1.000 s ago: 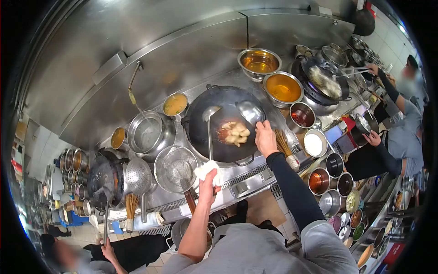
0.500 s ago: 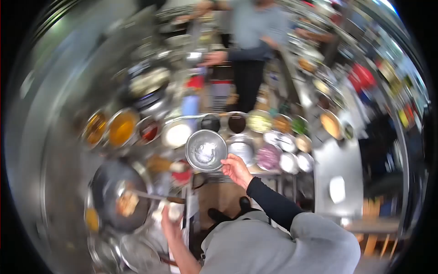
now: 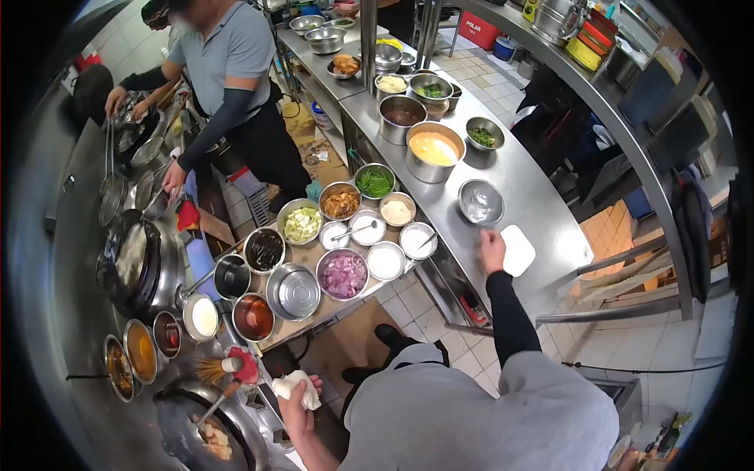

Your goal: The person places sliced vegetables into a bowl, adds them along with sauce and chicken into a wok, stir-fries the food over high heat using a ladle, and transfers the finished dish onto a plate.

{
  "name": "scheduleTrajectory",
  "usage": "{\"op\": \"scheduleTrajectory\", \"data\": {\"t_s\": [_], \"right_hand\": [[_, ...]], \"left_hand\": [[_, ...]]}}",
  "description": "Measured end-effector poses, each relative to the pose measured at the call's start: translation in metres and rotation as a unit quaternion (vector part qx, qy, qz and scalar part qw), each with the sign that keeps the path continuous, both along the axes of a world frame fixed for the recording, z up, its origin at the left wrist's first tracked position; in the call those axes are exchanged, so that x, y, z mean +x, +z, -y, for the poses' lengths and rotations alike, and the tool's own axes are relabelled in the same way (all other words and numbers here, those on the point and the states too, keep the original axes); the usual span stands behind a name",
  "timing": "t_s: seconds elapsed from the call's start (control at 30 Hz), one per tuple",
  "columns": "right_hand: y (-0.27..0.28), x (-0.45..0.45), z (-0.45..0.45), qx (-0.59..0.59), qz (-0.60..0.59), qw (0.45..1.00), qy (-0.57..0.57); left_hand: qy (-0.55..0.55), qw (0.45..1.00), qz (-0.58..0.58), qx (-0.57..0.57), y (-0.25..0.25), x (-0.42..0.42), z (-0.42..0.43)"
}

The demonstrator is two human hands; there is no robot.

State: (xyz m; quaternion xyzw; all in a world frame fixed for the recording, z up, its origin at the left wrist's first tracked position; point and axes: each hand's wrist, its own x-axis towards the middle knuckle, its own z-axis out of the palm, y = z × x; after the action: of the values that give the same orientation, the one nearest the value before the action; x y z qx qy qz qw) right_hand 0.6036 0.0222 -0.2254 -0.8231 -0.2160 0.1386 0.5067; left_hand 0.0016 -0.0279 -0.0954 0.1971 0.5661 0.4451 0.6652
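Note:
My left hand (image 3: pixel 297 411) is closed around a crumpled white cloth (image 3: pixel 296 389), close to the wok (image 3: pixel 179 430). A ladle (image 3: pixel 217 405) with a wooden handle rests in that wok, beside some pale yellowish food (image 3: pixel 217 441). Over the steel counter on the right, my right hand (image 3: pixel 493 251) has its fingers curled, with nothing visible in them. Just beyond its fingertips stands a steel bowl (image 3: pixel 481 202), which looks bare inside. A white rectangular plate or tray (image 3: pixel 518 251) lies right next to this hand.
Several ingredient bowls fill the middle station, including chopped red onion (image 3: pixel 343 275) and an empty-looking steel bowl (image 3: pixel 293 291). A pot of orange liquid (image 3: pixel 434 152) stands on the counter (image 3: pixel 542 200). At the upper left a co-worker (image 3: pixel 228 55) works at the woks.
My view has turned right. My right hand has carried the steel bowl from above the middle station to the right counter. My left hand still has the cloth near the wok.

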Motion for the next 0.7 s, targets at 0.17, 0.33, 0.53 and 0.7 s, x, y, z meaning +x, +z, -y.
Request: {"op": "scheduleTrajectory", "data": {"t_s": [0.17,0.33,0.53,0.7], "right_hand": [[-0.016,-0.003,0.074,-0.305,0.310,0.899,0.050],[-0.022,0.001,0.079,-0.236,0.292,0.915,0.144],[0.018,-0.051,0.043,-0.165,0.334,0.919,0.127],[0.031,-0.084,-0.044,-0.028,0.049,0.965,0.257]], "left_hand": [[-0.001,1.000,0.012,-0.005,-0.004,0.044,-0.017],[0.006,0.999,0.014,-0.037,-0.021,0.062,-0.012],[0.014,0.999,0.010,-0.044,-0.027,0.063,-0.007],[0.051,0.998,0.011,-0.029,-0.023,0.054,-0.005]]}}
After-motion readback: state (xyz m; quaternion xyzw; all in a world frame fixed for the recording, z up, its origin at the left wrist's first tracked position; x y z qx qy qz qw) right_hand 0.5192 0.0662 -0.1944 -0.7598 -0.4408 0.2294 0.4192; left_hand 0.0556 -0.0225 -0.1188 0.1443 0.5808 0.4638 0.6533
